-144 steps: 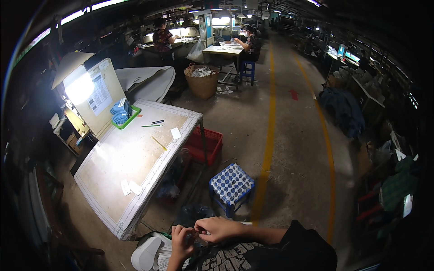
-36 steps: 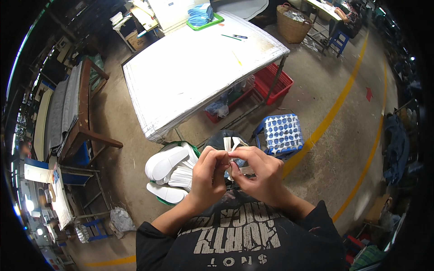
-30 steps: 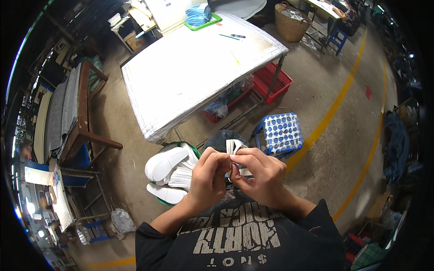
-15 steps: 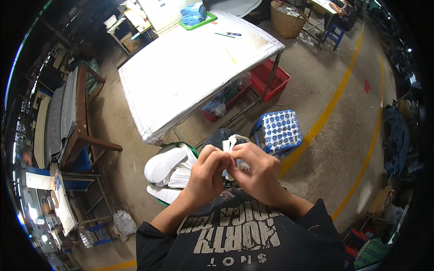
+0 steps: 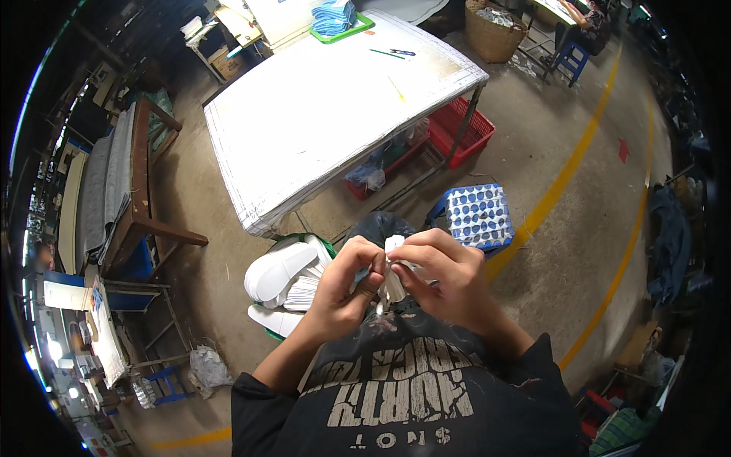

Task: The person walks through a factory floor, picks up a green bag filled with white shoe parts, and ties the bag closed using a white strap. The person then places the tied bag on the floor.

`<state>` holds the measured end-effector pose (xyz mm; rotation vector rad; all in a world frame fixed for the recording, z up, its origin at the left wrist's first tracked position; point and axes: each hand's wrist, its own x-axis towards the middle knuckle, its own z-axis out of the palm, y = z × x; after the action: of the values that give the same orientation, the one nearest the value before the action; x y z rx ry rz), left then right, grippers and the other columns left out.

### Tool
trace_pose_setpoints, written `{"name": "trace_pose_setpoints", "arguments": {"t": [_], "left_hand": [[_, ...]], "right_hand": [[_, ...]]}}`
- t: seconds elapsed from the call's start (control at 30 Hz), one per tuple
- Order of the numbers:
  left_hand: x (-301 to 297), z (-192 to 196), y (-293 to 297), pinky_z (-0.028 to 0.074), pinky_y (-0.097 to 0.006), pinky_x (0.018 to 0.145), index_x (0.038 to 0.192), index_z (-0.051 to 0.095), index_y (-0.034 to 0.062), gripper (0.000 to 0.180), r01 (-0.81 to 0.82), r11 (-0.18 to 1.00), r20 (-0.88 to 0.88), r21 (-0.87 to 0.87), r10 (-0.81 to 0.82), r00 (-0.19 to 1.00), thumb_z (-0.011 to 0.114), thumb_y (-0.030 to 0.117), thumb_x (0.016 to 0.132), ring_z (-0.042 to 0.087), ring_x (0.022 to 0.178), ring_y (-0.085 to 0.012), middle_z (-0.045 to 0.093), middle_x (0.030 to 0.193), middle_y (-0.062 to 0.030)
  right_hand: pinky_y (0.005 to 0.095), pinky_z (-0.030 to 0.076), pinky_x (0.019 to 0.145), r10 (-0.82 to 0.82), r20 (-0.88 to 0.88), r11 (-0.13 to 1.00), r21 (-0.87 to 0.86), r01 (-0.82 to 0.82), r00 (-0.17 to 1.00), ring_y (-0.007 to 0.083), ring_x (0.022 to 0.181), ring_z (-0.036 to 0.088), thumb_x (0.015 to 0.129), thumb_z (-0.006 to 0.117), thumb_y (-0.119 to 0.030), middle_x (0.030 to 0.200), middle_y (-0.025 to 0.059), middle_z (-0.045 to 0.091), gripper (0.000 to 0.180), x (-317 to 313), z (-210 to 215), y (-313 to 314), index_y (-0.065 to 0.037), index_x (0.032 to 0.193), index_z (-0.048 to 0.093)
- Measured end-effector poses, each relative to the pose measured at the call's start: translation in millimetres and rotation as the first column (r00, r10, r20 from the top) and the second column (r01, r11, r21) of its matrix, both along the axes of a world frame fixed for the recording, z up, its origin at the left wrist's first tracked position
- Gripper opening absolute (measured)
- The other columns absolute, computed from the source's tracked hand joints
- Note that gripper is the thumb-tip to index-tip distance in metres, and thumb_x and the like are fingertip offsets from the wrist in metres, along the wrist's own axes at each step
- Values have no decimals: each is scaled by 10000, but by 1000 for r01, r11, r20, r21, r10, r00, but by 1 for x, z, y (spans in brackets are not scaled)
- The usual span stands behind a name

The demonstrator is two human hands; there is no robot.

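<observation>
Close in front of my body, both hands meet on a small white strip-like piece (image 5: 394,288), folded or bunched; its exact kind cannot be made out. My left hand (image 5: 344,288) is closed, its thumb and bent fingers pinching the piece's left side. My right hand (image 5: 447,276) grips it from the right, thumb and fingertips pressed together near its upper part. A bit of light blue shows by the left fingertips. Just left of my left hand, several white insole-shaped pieces (image 5: 278,270) lie stacked in a green-edged container (image 5: 328,247), partly hidden by my wrist.
A white-topped table (image 5: 320,129) stands ahead, holding a green tray (image 5: 346,35) of blue pieces. Red crates (image 5: 464,133) sit beneath it. A blue stool (image 5: 480,216) with a patterned top is at right. A brown wooden bench (image 5: 138,183) stands left. Another person (image 5: 588,30) sits far right.
My fingers have shifted on the white piece, and more of it now hangs below them. The right hand has opened slightly away from the left. The view has moved a little.
</observation>
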<state>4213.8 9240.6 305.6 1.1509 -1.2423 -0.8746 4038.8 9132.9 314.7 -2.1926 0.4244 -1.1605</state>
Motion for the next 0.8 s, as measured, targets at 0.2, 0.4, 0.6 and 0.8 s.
{"name": "trace_pose_setpoints", "arguments": {"t": [0.2, 0.4, 0.6, 0.8], "left_hand": [[4, 14, 2, 478, -389, 826, 1029, 624, 48, 189, -117, 974, 598, -193, 211, 773, 725, 5, 876, 591, 943, -284, 640, 983, -71], [10, 10, 10, 492, -416, 786, 996, 668, 87, 231, -123, 978, 673, -171, 207, 710, 751, -9, 803, 574, 950, -297, 608, 1020, -67], [23, -22, 11, 461, -366, 908, 1076, 584, 53, 149, 140, 981, 45, -138, -135, 990, 663, 69, 951, 532, 1030, -226, 497, 1097, -83], [-7, -54, 15, 428, -364, 1015, 1194, 516, 91, 255, 144, 984, -837, -108, -168, 520, 545, 322, 1090, 534, 1141, -192, 502, 1145, -43]], "right_hand": [[306, 577, 559, -25, -80, 997, 70, 30, 996, 195, 664, 723, 850, 796, -43, 937, 50, 700, 159, 6, -1, 4, -74, 977, 705], [265, 588, 619, 61, -92, 991, 124, -49, 994, 185, 735, 722, 869, 758, 32, 943, 99, 681, 135, 7, -3, 11, -13, 962, 671], [182, 492, 670, 279, 46, 691, 684, -234, 959, 15, 858, 609, 1026, 605, -5, 995, -14, 556, 91, 13, -14, 10, -16, 1107, 565], [165, 487, 686, 251, 161, 469, 842, -265, 955, 21, 876, 619, 1071, 543, -66, 980, 1, 567, 78, 23, -35, 22, -40, 1139, 513]]}}
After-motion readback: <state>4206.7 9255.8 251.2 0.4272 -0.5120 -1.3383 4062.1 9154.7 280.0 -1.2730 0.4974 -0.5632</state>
